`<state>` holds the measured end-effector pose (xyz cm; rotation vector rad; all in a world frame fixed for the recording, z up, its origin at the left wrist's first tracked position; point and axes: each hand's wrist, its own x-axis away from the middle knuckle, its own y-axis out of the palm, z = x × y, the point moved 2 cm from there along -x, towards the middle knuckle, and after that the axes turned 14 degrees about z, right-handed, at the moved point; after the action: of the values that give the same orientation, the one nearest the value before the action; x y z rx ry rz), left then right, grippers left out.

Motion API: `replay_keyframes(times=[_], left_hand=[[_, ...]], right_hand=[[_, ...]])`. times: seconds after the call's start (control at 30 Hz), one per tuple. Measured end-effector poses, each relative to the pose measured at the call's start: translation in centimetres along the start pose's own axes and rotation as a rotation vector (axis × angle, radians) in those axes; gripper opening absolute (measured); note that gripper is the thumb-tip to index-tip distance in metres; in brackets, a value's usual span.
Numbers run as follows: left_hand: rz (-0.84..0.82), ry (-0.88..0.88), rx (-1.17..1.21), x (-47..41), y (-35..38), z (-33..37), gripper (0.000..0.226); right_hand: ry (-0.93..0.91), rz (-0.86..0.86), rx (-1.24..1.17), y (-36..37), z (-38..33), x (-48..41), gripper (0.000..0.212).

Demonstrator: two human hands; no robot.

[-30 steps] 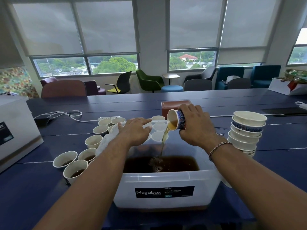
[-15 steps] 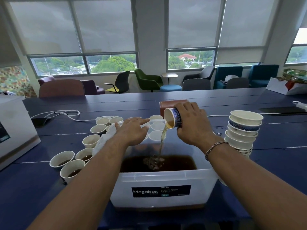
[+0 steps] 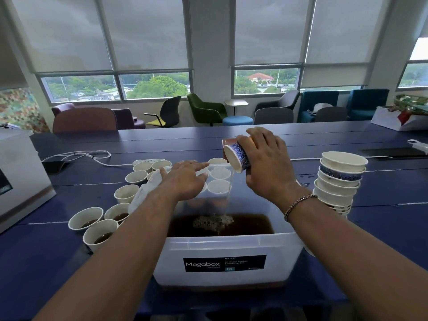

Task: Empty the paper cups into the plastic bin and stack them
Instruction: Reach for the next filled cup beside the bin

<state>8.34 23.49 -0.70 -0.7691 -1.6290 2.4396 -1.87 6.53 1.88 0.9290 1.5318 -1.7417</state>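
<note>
Above the bin point(image 3: 225, 247), right hand point(image 3: 268, 166) grips tipped cup point(image 3: 238, 156); left hand point(image 3: 185, 179) outstretched, flat.

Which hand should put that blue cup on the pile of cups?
The right hand: it grips the blue cup, and the stack stands on its side. The left hand lies open.

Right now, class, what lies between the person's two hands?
Head view: upright paper cups stand between the left hand and the right hand gripping a patterned cup.
</note>
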Motion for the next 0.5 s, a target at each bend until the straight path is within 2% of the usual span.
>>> replay_keyframes(times=[0.23,0.4,0.5], left_hand=[[-0.009,0.012,-0.008,-0.06,-0.04,-0.11,0.045],[-0.005,0.010,-0.001,0.07,-0.13,-0.05,0.044],[0.003,0.012,0.005,0.16,-0.18,0.03,0.043]], right_hand=[[-0.035,0.044,-0.007,-0.11,-0.16,-0.15,0.077],[0.053,-0.134,0.001,0.26,-0.07,0.60,0.071],[0.122,-0.150,-0.050,0.21,-0.04,0.46,0.069]])
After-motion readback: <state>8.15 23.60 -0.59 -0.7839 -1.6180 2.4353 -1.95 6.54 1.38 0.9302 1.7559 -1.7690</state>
